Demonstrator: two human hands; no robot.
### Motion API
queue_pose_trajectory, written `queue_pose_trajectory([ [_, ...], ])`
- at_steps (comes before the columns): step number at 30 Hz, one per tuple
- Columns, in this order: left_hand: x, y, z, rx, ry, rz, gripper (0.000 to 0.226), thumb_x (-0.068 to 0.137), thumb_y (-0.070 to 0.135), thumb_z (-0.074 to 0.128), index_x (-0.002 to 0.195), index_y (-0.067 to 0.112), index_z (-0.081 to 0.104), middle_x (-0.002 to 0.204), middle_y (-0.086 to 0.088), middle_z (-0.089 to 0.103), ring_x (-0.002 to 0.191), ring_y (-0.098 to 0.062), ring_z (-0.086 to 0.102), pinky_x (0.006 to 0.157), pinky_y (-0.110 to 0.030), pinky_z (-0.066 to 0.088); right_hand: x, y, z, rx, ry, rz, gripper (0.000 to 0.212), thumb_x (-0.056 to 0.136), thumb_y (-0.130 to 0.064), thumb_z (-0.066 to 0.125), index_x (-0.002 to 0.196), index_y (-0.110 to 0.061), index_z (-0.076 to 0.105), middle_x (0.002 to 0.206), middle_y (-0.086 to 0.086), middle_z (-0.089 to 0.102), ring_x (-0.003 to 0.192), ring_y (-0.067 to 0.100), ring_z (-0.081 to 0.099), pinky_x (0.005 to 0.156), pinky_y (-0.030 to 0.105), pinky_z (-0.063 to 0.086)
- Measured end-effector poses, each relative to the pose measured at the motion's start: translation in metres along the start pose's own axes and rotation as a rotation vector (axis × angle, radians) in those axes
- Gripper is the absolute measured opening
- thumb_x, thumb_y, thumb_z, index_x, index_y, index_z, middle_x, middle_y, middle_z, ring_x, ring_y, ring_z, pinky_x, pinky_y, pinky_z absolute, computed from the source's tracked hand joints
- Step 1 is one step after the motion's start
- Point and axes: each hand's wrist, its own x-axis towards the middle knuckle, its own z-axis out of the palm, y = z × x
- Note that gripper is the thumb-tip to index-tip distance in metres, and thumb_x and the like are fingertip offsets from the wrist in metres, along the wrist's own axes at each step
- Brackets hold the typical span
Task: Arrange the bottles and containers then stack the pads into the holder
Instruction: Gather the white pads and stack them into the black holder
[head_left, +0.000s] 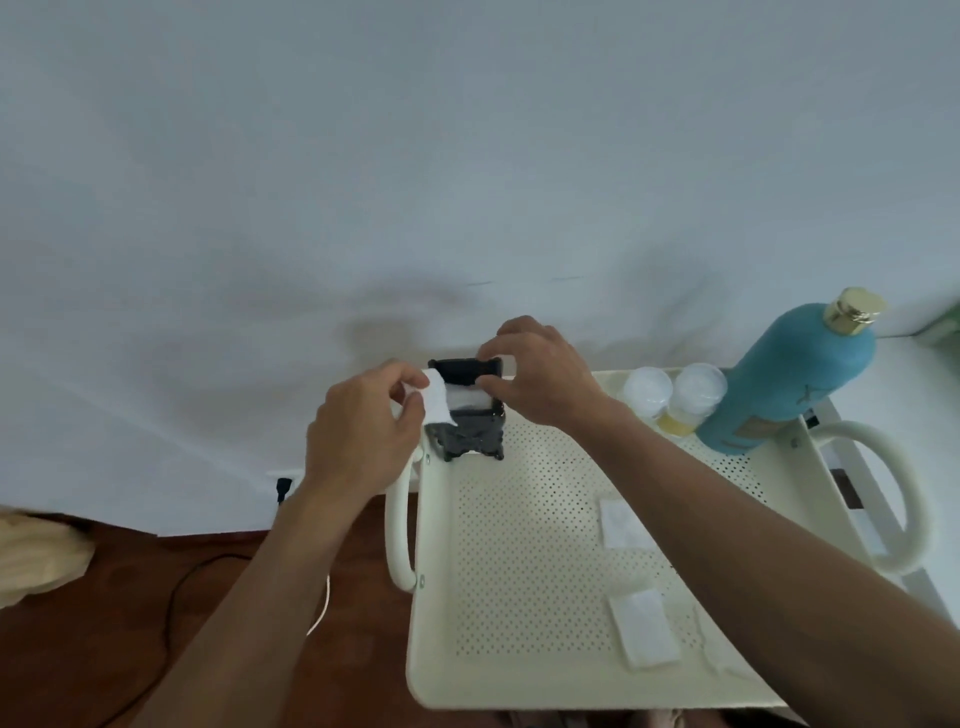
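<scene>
Both hands work at the black holder, which stands in the far left corner of the cream perforated tray. The left hand pinches one white pad between thumb and fingers, and the pad hangs at the left edge of the holder, partly over its opening. The right hand reaches across the top of the holder; its fingertips seem to rest on the far rim and on the white pads already inside, but I cannot tell if it grips the holder or only steadies it.

To do this step well, I think the right hand should keep the holder from tipping while the left hand turns the pad flat and lines its edges with the stack below. The pad is soft and light, so it may fold or catch on the rim; lowering it slowly and letting go only when it lies flat should help.

Two more pads lie loose on the near right part of the tray. In the far right corner stand a blue bottle with a gold cap and two small containers just beside it, so the arranging looks done.
</scene>
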Motion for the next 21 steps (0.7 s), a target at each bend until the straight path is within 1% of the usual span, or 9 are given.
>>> queue_pose_trajectory([
  [5, 0.024, -0.001, 0.016, -0.113, -0.081, 0.022, 0.014, 0.087, 0.016, 0.061, 0.093, 0.027, 0.068, 0.079, 0.008, 0.061, 0.055, -0.005, 0.052, 0.054, -0.021, 0.04, -0.008, 0.014, -0.003, -0.016, -0.113, -0.027, 0.06, 0.077, -0.042, 0.068, 0.132, -0.026, 0.048, 0.141, -0.005, 0.046, 0.128, 0.018, 0.041, 0.104, 0.035, 0.034],
  [7, 0.031, -0.002, 0.024, -0.133, -0.131, 0.015, 0.014, 0.086, 0.016, 0.063, 0.091, 0.027, 0.068, 0.078, 0.007, 0.061, 0.059, -0.004, 0.054, 0.058, -0.021, 0.043, -0.009, 0.017, -0.001, -0.032, -0.121, -0.032, 0.063, 0.077, -0.043, 0.068, 0.134, -0.024, 0.046, 0.141, -0.004, 0.047, 0.127, 0.017, 0.043, 0.104, 0.032, 0.033],
  [10, 0.039, -0.005, 0.033, -0.124, -0.186, 0.015, 0.011, 0.084, 0.019, 0.066, 0.088, 0.028, 0.07, 0.075, 0.008, 0.065, 0.064, -0.007, 0.058, 0.066, -0.028, 0.051, -0.008, 0.018, 0.001, -0.018, -0.115, -0.035, 0.063, 0.076, -0.043, 0.07, 0.131, -0.022, 0.049, 0.138, -0.003, 0.051, 0.123, 0.017, 0.048, 0.099, 0.029, 0.034],
  [11, 0.041, -0.006, 0.035, -0.113, -0.194, 0.021, 0.009, 0.083, 0.021, 0.068, 0.088, 0.028, 0.072, 0.074, 0.009, 0.065, 0.066, -0.008, 0.06, 0.066, -0.029, 0.051, -0.008, 0.019, 0.001, -0.009, -0.113, -0.035, 0.062, 0.076, -0.043, 0.07, 0.131, -0.022, 0.05, 0.137, -0.003, 0.052, 0.122, 0.017, 0.048, 0.099, 0.028, 0.035],
  [12, 0.044, -0.006, 0.037, -0.094, -0.199, 0.031, 0.008, 0.082, 0.025, 0.069, 0.087, 0.028, 0.073, 0.073, 0.012, 0.064, 0.067, -0.008, 0.06, 0.063, -0.028, 0.049, -0.007, 0.02, 0.001, -0.001, -0.113, -0.031, 0.062, 0.075, -0.043, 0.07, 0.131, -0.022, 0.05, 0.137, -0.004, 0.052, 0.122, 0.017, 0.048, 0.099, 0.028, 0.034],
  [14, 0.048, -0.005, 0.039, -0.008, -0.212, 0.067, 0.007, 0.079, 0.032, 0.071, 0.086, 0.032, 0.074, 0.074, 0.014, 0.058, 0.069, -0.01, 0.058, 0.054, -0.023, 0.039, -0.007, 0.021, 0.002, 0.013, -0.117, -0.018, 0.064, 0.075, -0.043, 0.071, 0.132, -0.022, 0.049, 0.139, -0.004, 0.051, 0.125, 0.016, 0.047, 0.1, 0.026, 0.032],
  [16, 0.051, -0.004, 0.042, 0.116, -0.229, 0.112, 0.012, 0.077, 0.037, 0.072, 0.089, 0.034, 0.074, 0.079, 0.009, 0.049, 0.071, -0.012, 0.05, 0.051, -0.022, 0.03, -0.007, 0.022, 0.002, 0.024, -0.118, -0.009, 0.065, 0.075, -0.043, 0.071, 0.133, -0.023, 0.048, 0.14, -0.004, 0.05, 0.127, 0.015, 0.045, 0.1, 0.024, 0.029],
  [18, 0.054, -0.004, 0.044, 0.202, -0.256, 0.114, 0.018, 0.077, 0.041, 0.071, 0.094, 0.036, 0.073, 0.085, 0.004, 0.041, 0.076, -0.013, 0.046, 0.053, -0.024, 0.031, -0.007, 0.023, 0.003, 0.035, -0.118, -0.004, 0.066, 0.075, -0.043, 0.071, 0.133, -0.023, 0.048, 0.14, -0.004, 0.05, 0.128, 0.015, 0.043, 0.102, 0.024, 0.029],
  [21, 0.061, -0.006, 0.044, 0.289, -0.346, 0.081, 0.023, 0.079, 0.046, 0.066, 0.1, 0.039, 0.07, 0.094, 0.0, 0.037, 0.091, -0.019, 0.045, 0.065, -0.03, 0.038, -0.007, 0.024, 0.005, 0.051, -0.11, -0.008, 0.066, 0.075, -0.042, 0.071, 0.133, -0.023, 0.048, 0.14, -0.003, 0.05, 0.128, 0.016, 0.043, 0.104, 0.027, 0.029],
])
